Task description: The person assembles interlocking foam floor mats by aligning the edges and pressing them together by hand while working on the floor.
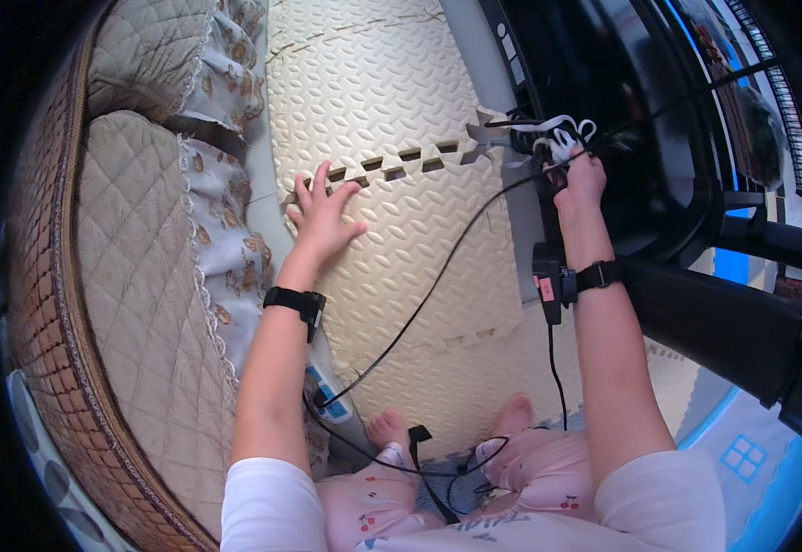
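My left hand (325, 219) rests on the cream foam floor mat (428, 248) with its fingers spread, beside the notched seam between two tiles. It holds nothing. At the mat's right edge my right hand (585, 181) is closed on a bundle of black and white cables (555, 138), some of them looped. Its fingertips are partly hidden in the tangle. A long black cable (438, 269) runs from near that bundle across the mat towards a white and blue power strip (329, 390) at the lower left. Black straps with small devices circle both wrists.
A beige quilted seat (134, 216) with a ruffled, printed skirt lines the left side. To the right stands a glossy black piece of furniture (640, 101), with a thick black bar (695, 317) below it. A white and blue box (760, 460) is at lower right.
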Available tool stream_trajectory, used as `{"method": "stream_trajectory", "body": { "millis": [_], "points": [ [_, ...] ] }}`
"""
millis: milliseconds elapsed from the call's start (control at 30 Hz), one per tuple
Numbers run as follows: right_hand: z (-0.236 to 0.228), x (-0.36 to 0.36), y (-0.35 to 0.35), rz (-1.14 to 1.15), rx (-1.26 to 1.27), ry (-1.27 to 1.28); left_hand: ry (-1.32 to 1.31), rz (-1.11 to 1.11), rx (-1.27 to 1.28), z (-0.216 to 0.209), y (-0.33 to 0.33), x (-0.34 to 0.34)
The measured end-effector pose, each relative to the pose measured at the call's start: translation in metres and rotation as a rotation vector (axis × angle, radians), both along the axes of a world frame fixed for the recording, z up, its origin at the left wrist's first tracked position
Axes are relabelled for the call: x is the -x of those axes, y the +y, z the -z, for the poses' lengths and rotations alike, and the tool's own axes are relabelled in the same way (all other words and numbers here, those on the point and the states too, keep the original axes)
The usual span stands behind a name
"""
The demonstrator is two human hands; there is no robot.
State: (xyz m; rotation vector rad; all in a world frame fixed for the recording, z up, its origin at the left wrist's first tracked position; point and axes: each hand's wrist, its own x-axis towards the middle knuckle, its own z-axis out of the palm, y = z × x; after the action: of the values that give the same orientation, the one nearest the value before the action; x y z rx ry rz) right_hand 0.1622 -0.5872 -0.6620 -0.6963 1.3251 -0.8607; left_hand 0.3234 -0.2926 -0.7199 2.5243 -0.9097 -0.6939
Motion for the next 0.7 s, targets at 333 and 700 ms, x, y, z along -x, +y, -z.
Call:
{"method": "stream_trajectory", "body": {
  "millis": [333,700],
  "points": [
    [-0.039,-0.013,0.032,-0.171,0.559,-0.011,-0.029,-0.015,-0.168,-0.008,-0.015,0.012],
    [-0.063,0.015,0.012,0.399,0.102,0.1,0.039,-0.045,-0.16,-0.013,-0.007,0.002]
  ]
}}
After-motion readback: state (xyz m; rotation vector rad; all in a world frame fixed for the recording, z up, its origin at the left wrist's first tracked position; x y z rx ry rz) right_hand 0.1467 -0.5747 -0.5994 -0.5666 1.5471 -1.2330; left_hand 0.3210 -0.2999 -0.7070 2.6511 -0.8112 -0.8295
